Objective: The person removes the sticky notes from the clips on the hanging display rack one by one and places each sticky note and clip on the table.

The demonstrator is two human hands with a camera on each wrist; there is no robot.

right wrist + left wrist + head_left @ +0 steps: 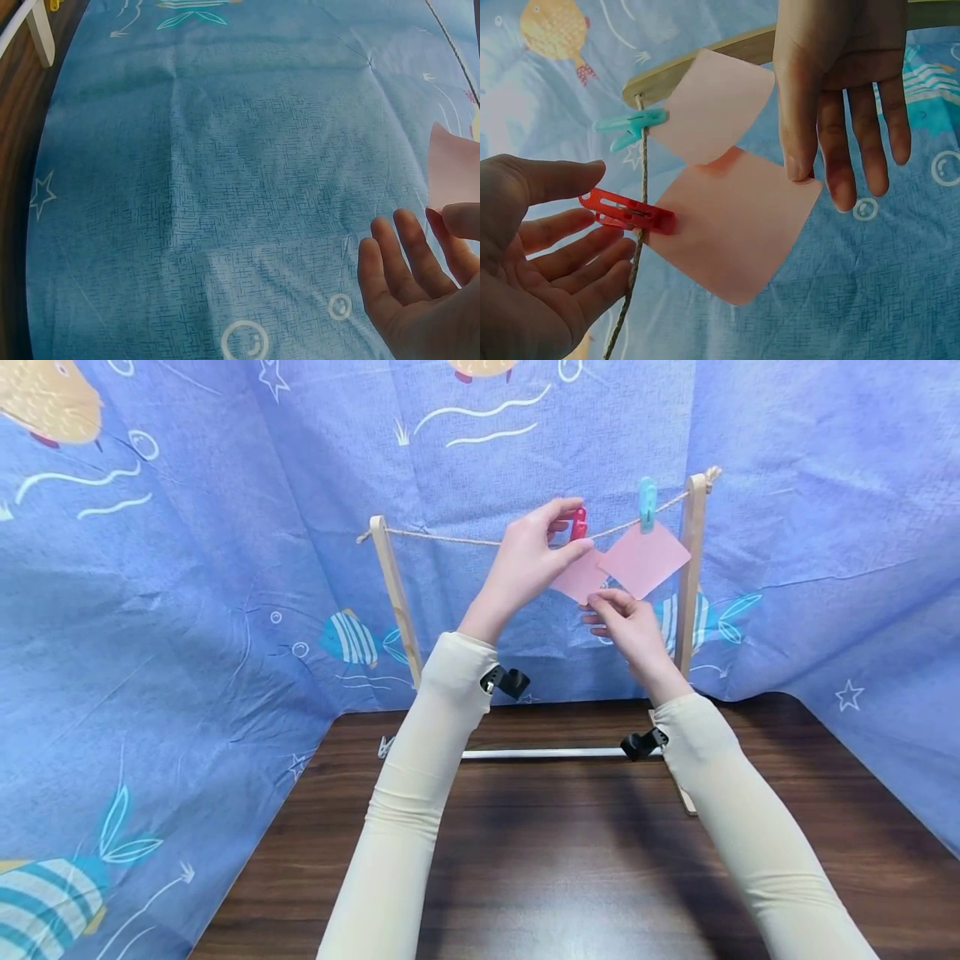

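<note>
A red clothespin (641,214) sits on the string (450,538), with the top corner of a pink paper square (735,225) in its jaws. Around its handles is my left hand (532,560), the thumb and fingers spread loosely and the fingertips right at the handles. My right hand (630,627) pinches the paper's lower corner between thumb and index finger, the other fingers extended. To the right, a light-blue clothespin (647,503) holds another pink paper square (645,560) on the string. The two squares overlap slightly in the left wrist view.
Wooden posts (692,577) carry the string at both ends, with a white rod (555,752) low between them. The stand is on a dark wooden table (540,860). Behind hangs a blue sea-pattern cloth (225,610).
</note>
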